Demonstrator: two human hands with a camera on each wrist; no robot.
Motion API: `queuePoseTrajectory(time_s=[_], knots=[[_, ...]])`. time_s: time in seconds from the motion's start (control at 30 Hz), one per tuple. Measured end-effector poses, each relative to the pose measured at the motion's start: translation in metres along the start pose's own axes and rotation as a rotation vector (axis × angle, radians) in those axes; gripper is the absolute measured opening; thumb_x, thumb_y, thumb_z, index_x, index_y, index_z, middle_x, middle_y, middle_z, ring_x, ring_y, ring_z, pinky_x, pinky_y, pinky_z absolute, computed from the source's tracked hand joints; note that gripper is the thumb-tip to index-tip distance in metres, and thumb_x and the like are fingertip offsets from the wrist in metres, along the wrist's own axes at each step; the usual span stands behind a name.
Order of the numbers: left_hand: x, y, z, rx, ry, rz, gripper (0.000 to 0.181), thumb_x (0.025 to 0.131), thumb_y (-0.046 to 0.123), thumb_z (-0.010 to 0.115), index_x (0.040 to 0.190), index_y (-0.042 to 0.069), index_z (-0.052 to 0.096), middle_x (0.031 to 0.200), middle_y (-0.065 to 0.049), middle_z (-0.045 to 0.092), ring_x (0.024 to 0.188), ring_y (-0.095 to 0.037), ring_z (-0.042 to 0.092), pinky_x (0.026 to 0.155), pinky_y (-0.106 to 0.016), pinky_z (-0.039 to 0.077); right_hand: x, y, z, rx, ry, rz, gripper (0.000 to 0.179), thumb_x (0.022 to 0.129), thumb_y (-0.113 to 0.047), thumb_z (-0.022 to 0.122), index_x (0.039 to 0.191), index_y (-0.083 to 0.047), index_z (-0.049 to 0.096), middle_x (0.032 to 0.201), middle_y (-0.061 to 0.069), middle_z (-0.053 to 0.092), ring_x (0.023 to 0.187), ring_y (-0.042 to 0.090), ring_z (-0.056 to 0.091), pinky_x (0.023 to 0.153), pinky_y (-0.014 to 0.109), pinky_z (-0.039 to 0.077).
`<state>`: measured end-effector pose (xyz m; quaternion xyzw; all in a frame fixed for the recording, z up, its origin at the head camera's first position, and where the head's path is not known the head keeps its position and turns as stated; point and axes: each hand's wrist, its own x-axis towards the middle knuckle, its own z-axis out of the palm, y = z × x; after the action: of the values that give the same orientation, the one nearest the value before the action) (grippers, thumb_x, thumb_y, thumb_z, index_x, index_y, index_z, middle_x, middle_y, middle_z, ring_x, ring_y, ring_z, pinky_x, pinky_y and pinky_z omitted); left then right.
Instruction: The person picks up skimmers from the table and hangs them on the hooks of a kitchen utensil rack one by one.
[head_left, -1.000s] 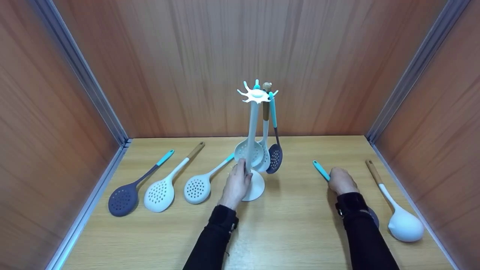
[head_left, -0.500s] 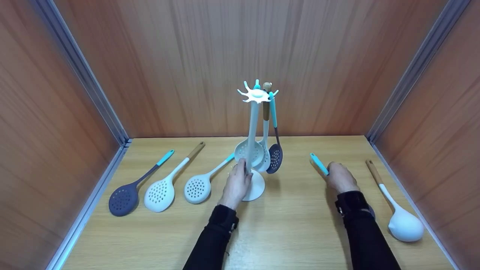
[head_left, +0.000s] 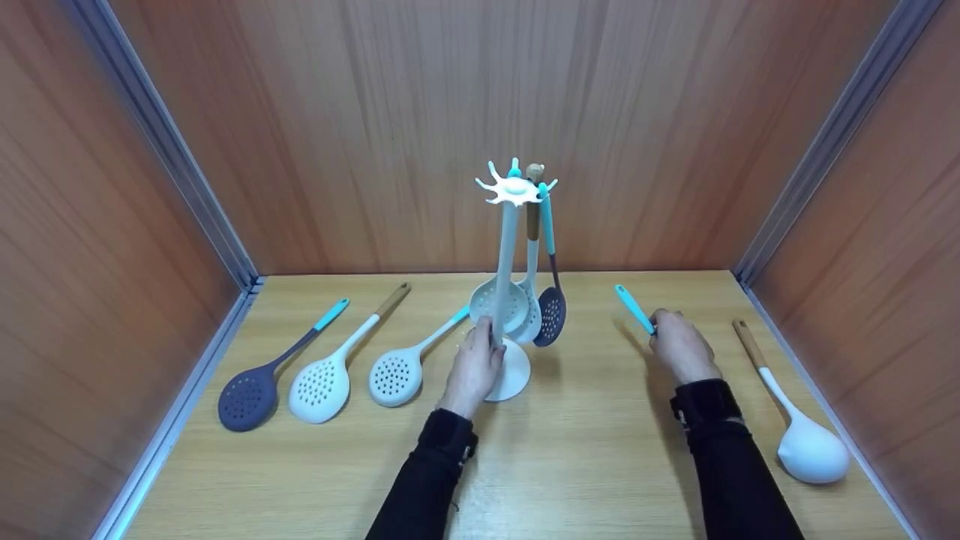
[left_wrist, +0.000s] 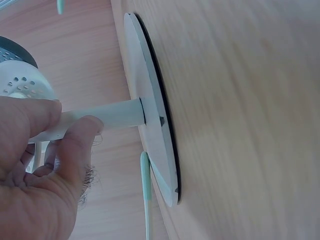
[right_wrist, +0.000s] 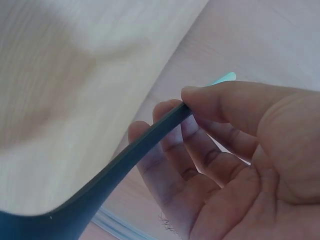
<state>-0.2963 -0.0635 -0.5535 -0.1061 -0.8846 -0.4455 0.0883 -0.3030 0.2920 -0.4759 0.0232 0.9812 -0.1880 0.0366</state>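
- Near the middle of the table (head_left: 585, 457), the white stand (head_left: 507, 262) rises upright on its round base (head_left: 513, 376), with prongs spread at its top.
- Low on the pole, just above the base, the left hand (head_left: 471, 371) has its thumb and fingers closed round it.
- Toward the right side, the right hand (head_left: 681, 349) pinches the dark shaft of a turquoise-handled utensil (head_left: 634, 309) between thumb and fingertips, other fingers loosely bent beneath.
- Above the tabletop, that handle slants up, apart from its shadow; the utensil's broad end runs out of the right wrist view.
- From the stand's prongs hang a white skimmer (head_left: 480, 300) behind the pole, a white slotted tool (head_left: 532, 319) with a wooden handle, and a dark skimmer (head_left: 551, 321).
- Left of the stand lie a dark slotted spoon (head_left: 247, 399), a white slotted turner (head_left: 320, 390) and a small white strainer (head_left: 395, 377), well apart from the right hand.
- Along the right wall (head_left: 877, 262) lies a white ladle (head_left: 814, 454) with a wooden handle.
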Motion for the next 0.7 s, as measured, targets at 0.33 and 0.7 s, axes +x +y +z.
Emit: queuePoseTrajectory(time_s=[0.33, 0.7], knots=[[0.002, 0.000, 0.000, 0.007, 0.006, 0.011, 0.036, 0.112, -0.002, 0.071, 0.145, -0.002, 0.057, 0.134, -0.031, 0.075, 0.129, -0.049, 0.078, 0.110, -0.065, 0.067, -0.005, -0.011, -0.005, 0.035, 0.118, -0.071, 0.031, 0.109, 0.005, 0.068, 0.139, 0.010, 0.068, 0.130, 0.034, 0.076, 0.116, 0.052, 0.079, 0.088, 0.065, 0.067], [0.002, 0.000, 0.000, 0.002, -0.012, -0.028, 0.039, 0.113, -0.001, 0.070, 0.150, 0.001, 0.057, 0.143, -0.031, 0.074, 0.137, -0.049, 0.075, 0.118, -0.066, 0.064, -0.008, -0.026, -0.009, 0.081, 0.224, -0.113, 0.033, 0.112, 0.002, 0.066, 0.145, 0.006, 0.067, 0.129, 0.032, 0.075, 0.116, 0.051, 0.078, 0.086, 0.066, 0.066]])
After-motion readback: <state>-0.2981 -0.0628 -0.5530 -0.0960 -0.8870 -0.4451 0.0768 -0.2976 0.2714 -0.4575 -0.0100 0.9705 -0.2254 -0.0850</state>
